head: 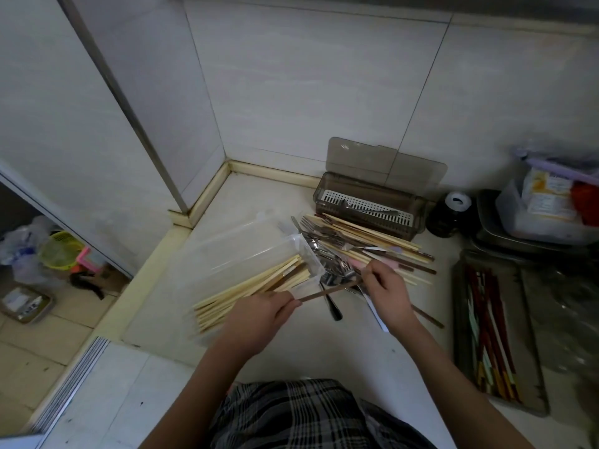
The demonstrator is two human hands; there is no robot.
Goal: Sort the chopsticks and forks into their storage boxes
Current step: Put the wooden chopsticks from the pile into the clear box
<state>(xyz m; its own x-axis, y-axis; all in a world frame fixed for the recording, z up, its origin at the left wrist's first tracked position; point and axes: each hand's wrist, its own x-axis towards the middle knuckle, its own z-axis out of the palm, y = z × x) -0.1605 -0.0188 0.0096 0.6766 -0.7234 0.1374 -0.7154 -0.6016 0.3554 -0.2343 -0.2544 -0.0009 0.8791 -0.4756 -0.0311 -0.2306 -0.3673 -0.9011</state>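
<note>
A brown chopstick [327, 292] spans between my hands above the counter. My left hand [259, 314] pinches its near end, and my right hand [387, 288] pinches its far end. A clear plastic box [233, 251] lies open on the left with several pale wooden chopsticks [246, 291] sticking out toward me. A mixed pile of forks and spoons [327, 254] and loose chopsticks [372, 239] lies between the boxes. Behind it stands a smoky brown box [366, 205], lid up, with a white perforated insert holding a metal utensil.
A dark tray [466, 335] on the right holds several red and brown chopsticks. A dark jar [449, 215] and stacked containers [538, 218] crowd the back right. Tiled walls close the corner behind, and the counter's raised edge drops to the floor on the left.
</note>
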